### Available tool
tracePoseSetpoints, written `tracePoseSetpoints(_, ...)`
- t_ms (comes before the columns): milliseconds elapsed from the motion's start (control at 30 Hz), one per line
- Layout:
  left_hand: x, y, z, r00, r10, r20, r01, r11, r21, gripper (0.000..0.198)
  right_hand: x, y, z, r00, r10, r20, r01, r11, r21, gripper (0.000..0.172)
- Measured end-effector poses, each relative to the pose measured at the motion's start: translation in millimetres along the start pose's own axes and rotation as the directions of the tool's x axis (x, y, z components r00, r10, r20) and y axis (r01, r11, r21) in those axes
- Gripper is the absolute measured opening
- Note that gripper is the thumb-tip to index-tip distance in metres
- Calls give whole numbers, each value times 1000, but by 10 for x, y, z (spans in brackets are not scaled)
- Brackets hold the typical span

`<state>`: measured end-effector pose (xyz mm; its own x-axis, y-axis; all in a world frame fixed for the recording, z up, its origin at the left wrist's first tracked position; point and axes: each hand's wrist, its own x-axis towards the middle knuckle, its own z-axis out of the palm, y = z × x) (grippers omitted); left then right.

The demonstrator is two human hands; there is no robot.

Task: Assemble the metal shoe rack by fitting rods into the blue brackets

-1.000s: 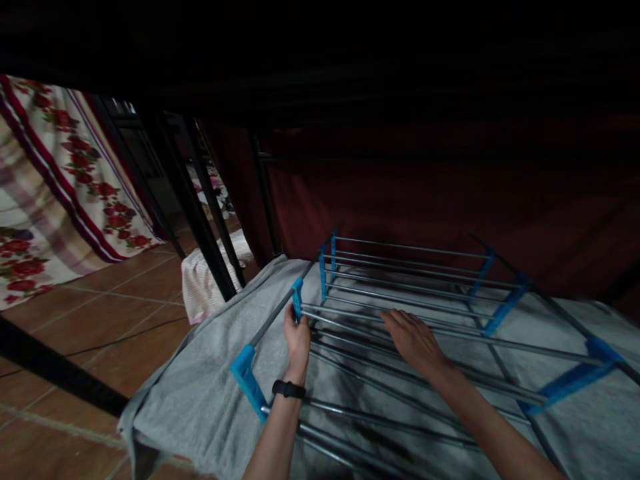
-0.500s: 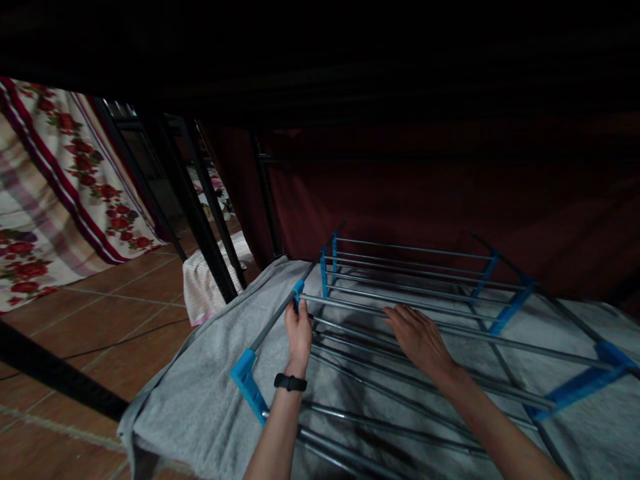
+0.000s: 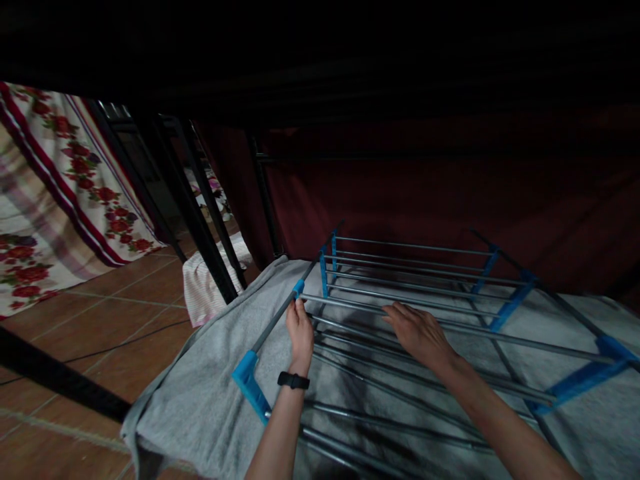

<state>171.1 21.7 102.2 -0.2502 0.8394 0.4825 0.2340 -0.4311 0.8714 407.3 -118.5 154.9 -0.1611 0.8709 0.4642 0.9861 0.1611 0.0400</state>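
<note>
My left hand (image 3: 301, 332) pinches the blue clip (image 3: 299, 288) just past my thumb. A second ago the clip hung down more; now it tips up and its metal bar (image 3: 345, 304) sits higher, so I think it can turn. My right hand (image 3: 419, 335) is on that bar, fingers close together; I can't tell if they wrap it. Left of me, the gray blanket (image 3: 210, 387) has room up to its edge.

The floor (image 3: 95, 320) is brown tile with pale grout lines; a dark cable (image 3: 125, 343) crosses it at left. A dark red cloth (image 3: 425, 200) hangs behind the gray-covered platform (image 3: 200, 393). Black posts (image 3: 197, 220) stand between this cloth and a hanging floral sheet (image 3: 85, 180) at far left. Lighting is dim; the area overhead is nearly black.
</note>
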Motion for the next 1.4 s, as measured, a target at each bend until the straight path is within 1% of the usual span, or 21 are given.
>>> tracePoseSetpoints(267,-15,-40,63,998,-3,-66,3,1000,5,40,22,-29,-101,993,56,102,-57,998,4,16)
tracePoseSetpoints(367,-22,-39,86,997,1,-82,0,1000,13,42,37,-37,-91,990,85,112,-86,996,-1,19)
tracePoseSetpoints(500,13,-2,66,998,28,-52,-28,1000,9,40,56,-94,-103,994,87,68,-88,996,12,22)
tracePoseSetpoints(567,28,19,28,999,43,-13,-43,999,1,38,10,-161,-148,999,45,-4,-44,999,27,32)
tracePoseSetpoints(633,3,24,-23,998,55,12,-55,999,0,36,-127,-240,-181,995,10,-103,-4,998,64,40)
tracePoseSetpoints(667,-37,20,-51,998,62,-4,-62,998,12,36,-241,-273,-175,988,22,-153,-8,996,94,41)
tracePoseSetpoints(700,-100,16,-81,996,77,-54,-74,995,60,40,-388,-294,-150,979,59,-198,-33,990,134,40)
tracePoseSetpoints(733,-188,14,-111,990,88,-109,-78,992,95,48,-566,-297,-104,965,121,-233,-79,980,182,37)
tracePoseSetpoints(767,-301,17,-137,985,117,-125,-101,986,129,56,-774,-277,-40,944,200,-263,-138,962,237,35)
tracePoseSetpoints(800,-434,28,-155,979,176,-99,-157,972,173,59,-1004,-230,36,913,299,-277,-217,932,290,32)
tracePoseSetpoints(833,-582,47,-158,968,250,-28,-240,952,190,57,-1248,-153,117,860,419,-292,-316,886,340,30)
tracePoseSetpoints(867,-738,74,-141,940,329,89,-340,922,185,53,-1495,-49,196,773,555,-306,-427,813,396,27)
tracePoseSetpoints(900,-892,109,-99,886,404,227,-443,883,158,47,-1734,79,265,641,692,-331,-536,713,452,24)
tracePoseSetpoints(933,-1038,150,-29,809,464,362,-532,839,112,43,-1955,225,320,548,758,-355,-600,651,465,24)
tracePoseSetpoints(1000,-1286,249,189,618,525,585,-656,755,15,39,-2314,540,391,395,827,-399,-681,556,477,24)
tracePoseSetpoints(1067,-1463,372,479,455,524,719,-723,690,-45,41,-2535,834,430,289,853,-434,-723,492,485,29)
tracePoseSetpoints(1100,-1529,441,636,391,515,763,-746,663,-65,42,-2595,957,449,254,859,-444,-731,471,494,32)
tracePoseSetpoints(1167,-1634,586,946,275,493,826,-779,617,-109,43,-2631,1144,502,220,867,-446,-726,451,519,40)
tracePoseSetpoints(1300,-1834,834,1474,78,432,898,-795,570,-206,44,-2507,1319,627,221,878,-424,-682,450,576,51)
tracePoseSetpoints(1367,-1939,903,1683,1,402,916,-791,560,-245,45,-2420,1354,648,224,882,-415,-662,450,599,55)
tracePoseSetpoints(1400,-1989,923,1775,-24,389,921,-786,562,-258,46,-2383,1366,643,227,883,-411,-654,451,607,57)
